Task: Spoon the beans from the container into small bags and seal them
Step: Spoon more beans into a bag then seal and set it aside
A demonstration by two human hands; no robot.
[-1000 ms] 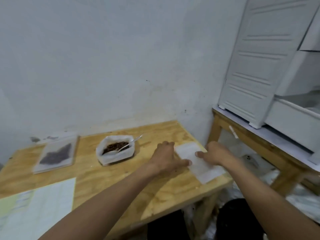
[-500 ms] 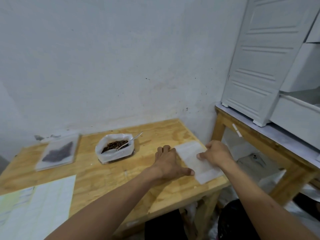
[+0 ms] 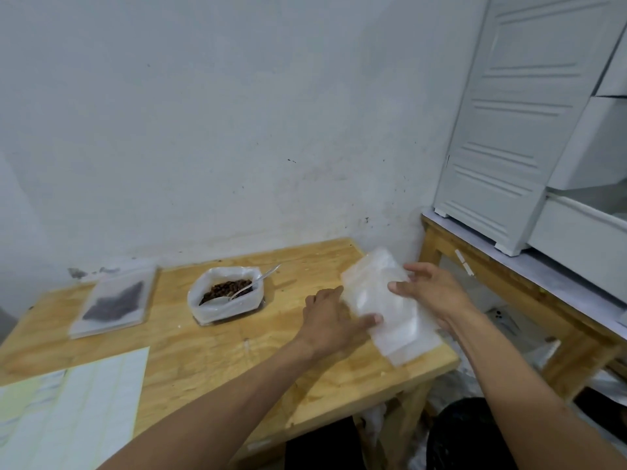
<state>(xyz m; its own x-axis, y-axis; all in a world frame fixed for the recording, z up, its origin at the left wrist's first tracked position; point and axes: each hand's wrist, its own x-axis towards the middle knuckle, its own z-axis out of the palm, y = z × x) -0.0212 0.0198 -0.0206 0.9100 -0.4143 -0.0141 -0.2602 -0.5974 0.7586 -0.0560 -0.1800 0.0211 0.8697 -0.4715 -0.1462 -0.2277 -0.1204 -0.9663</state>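
Bags [image 3: 380, 300] pinched between left hand [image 3: 330, 318], right hand [image 3: 432, 293] fingers

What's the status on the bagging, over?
Both hands, left and right, hold the empty bags. Spoon rests in bean container. Nothing blocking.
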